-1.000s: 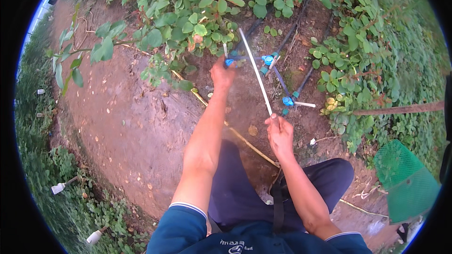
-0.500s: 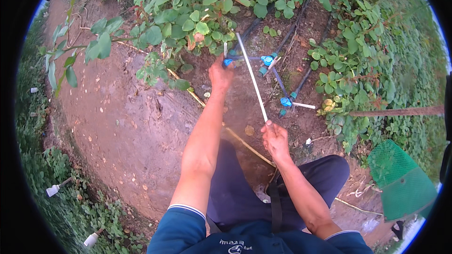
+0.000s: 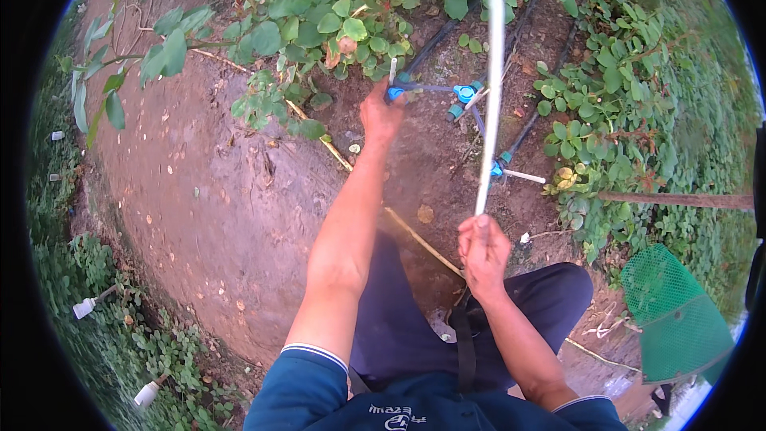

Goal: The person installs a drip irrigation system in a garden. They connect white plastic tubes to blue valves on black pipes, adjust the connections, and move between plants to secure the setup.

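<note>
My left hand (image 3: 381, 118) reaches to the nearest plants, its fingers closed round a blue pipe fitting (image 3: 395, 92). A short white stick (image 3: 392, 69) rises just beyond that fitting. My right hand (image 3: 484, 251), closed, grips the lower end of a long thin white rod (image 3: 492, 80). The rod points away from me, nearly upright in the view, and its far end is beyond the top edge. Behind and beside it are a second blue fitting (image 3: 464, 94) with teal ends and a third blue fitting (image 3: 496, 168), partly covered by the rod. Another white stick (image 3: 524, 177) juts right from the third.
Dark hoses (image 3: 527, 126) run from the fittings between leafy plants (image 3: 614, 72). A dry yellowish stem (image 3: 419, 237) lies across the brown soil (image 3: 223, 215). Green mesh (image 3: 678, 311) stands at right, below a brown stake (image 3: 678, 199). White-capped stakes (image 3: 84, 307) stand at left.
The rod has swung from leaning left to nearly upright in the view, its far end lifting out of sight. My right hand moved slightly right and nearer; my left stays at its fitting.
</note>
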Demonstrator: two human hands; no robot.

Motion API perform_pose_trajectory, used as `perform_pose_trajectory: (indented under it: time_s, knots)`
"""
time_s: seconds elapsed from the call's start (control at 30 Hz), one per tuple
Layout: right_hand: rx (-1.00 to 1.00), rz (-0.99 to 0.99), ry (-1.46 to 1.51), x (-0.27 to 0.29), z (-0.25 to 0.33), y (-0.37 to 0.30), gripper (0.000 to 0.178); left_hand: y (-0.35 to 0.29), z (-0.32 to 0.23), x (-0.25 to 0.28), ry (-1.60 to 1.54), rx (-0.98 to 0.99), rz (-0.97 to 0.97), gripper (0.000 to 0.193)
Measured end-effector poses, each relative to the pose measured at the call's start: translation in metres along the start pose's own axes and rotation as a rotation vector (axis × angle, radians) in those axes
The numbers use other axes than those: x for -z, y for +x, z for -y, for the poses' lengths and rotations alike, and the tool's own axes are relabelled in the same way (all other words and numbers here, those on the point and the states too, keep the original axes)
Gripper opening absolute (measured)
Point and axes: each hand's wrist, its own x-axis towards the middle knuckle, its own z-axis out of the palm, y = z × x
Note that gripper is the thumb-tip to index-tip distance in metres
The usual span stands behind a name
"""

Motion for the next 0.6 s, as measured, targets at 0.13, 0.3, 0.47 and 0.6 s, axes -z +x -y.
perform_pose_trajectory:
  time_s: [0.13,0.3,0.47,0.6]
  knots:
    - [-0.105,0.007,0.007,0.005,0.003,-0.001,0.041,-0.001,0.002,-0.001,0.022,0.018,0.003,0.047]
    - [0.034,0.018,0.079,0.045,0.042,-0.013,0.036,-0.004,-0.008,0.003,0.017,-0.033,-0.016,0.052]
    - [0.008,-0.046,0.047,0.064,0.055,-0.008,0.035,-0.029,-0.031,0.010,0.385,-0.276,-0.214,0.032]
    - [0.040,-0.064,0.094,0.067,0.053,-0.003,0.034,-0.031,-0.055,-0.006,0.396,-0.571,-0.111,0.012]
